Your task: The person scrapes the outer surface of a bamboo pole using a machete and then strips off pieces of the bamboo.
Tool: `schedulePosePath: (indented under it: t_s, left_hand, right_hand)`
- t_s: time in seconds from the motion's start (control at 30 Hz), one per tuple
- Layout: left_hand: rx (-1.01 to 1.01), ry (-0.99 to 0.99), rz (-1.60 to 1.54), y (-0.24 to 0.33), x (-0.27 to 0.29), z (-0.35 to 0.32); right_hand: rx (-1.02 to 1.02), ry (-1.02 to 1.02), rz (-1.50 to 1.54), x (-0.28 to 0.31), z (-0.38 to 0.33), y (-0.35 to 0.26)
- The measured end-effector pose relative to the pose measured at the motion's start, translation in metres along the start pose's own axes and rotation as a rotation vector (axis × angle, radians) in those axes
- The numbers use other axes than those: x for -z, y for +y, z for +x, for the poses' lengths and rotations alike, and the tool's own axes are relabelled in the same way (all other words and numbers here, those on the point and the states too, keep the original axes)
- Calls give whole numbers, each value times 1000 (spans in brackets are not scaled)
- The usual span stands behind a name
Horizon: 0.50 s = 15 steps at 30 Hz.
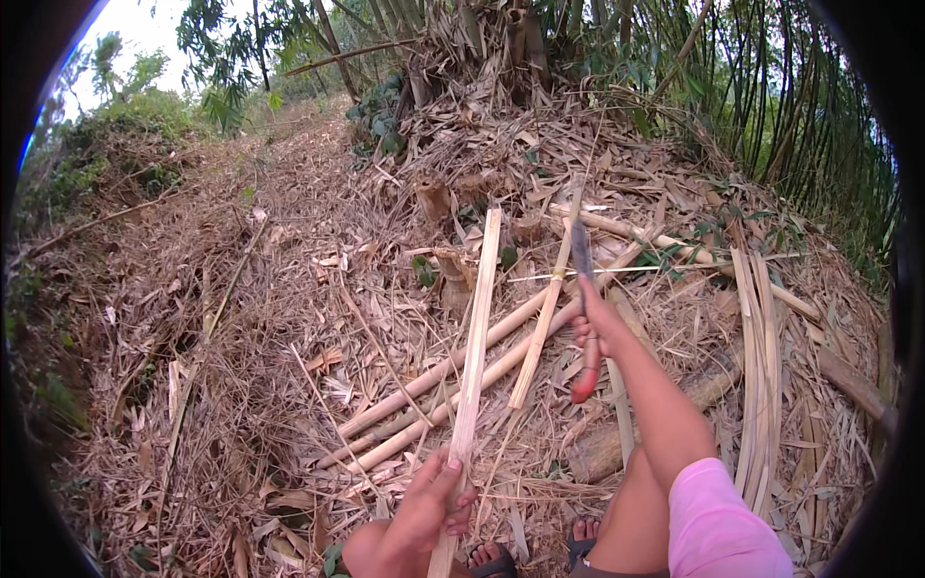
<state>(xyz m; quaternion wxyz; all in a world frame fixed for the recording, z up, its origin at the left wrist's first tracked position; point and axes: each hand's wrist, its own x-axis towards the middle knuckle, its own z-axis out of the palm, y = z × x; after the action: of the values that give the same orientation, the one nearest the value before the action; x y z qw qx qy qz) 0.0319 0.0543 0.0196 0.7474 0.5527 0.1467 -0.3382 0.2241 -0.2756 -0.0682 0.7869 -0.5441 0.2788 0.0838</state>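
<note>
My left hand [433, 501] is closed round the lower part of a long, pale split bamboo strip [477, 342], which stands tilted up and away from me. In my right hand [599, 323] is a machete [580, 246], its dark blade pointing up and away and the reddish end of its handle showing below my fist. Blade and strip are apart. Just left of the machete, a shorter split bamboo piece [541, 332] lies across round bamboo poles [501, 364] on the ground.
Long split strips [754, 376] lie at the right, near a thick bamboo log [713, 378]. Cut stumps [453, 275] rise ahead, below a bamboo clump [511, 48]. Dry leaf litter [241, 328] covers the slope. My sandalled feet [491, 557] are at the bottom.
</note>
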Motion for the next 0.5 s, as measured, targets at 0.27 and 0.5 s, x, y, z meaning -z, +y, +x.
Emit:
schedulePosePath:
  t_s: [0.27, 0.5]
  left_hand:
    - [-102, -96, 48, 7, -1, 12]
    - [-116, -44, -108, -25, -1, 38]
  right_hand:
    - [149, -321, -17, -91, -109, 3]
    - [272, -277, -38, -85, -125, 27]
